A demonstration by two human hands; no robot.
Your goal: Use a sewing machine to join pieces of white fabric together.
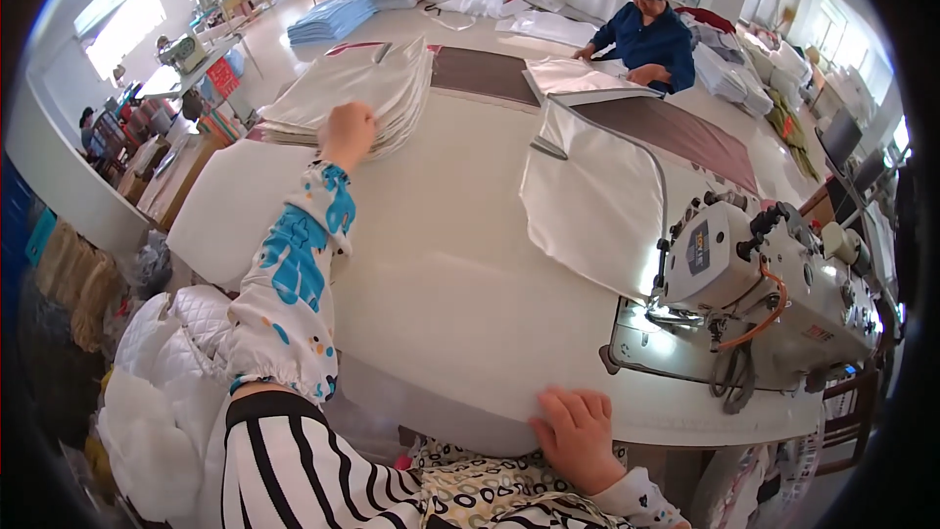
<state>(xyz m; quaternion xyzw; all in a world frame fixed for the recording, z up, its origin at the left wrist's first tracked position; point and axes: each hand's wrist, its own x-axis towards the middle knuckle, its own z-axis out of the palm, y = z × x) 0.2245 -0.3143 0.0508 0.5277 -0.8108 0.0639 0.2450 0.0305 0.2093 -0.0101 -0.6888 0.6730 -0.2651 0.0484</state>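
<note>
My left hand (pixel 348 132) reaches far across the big white table (pixel 431 274) and rests on a stack of grey-white fabric pieces (pixel 362 88), fingers closed on the top layers. My right hand (pixel 578 431) lies near the table's front edge, pressing down on the white fabric sheet that hangs over it. A pale sewn piece (pixel 587 201) lies to the left of the white sewing machine (pixel 764 284). My left arm wears a white sleeve cover with blue patches.
A person in a blue top (pixel 641 34) works at the far side with another fabric pile (pixel 578 78). Brown cloth (pixel 676 132) crosses the table. Blue stacks (pixel 333 18) lie farther back. White padded bundles (pixel 166 362) sit at my lower left.
</note>
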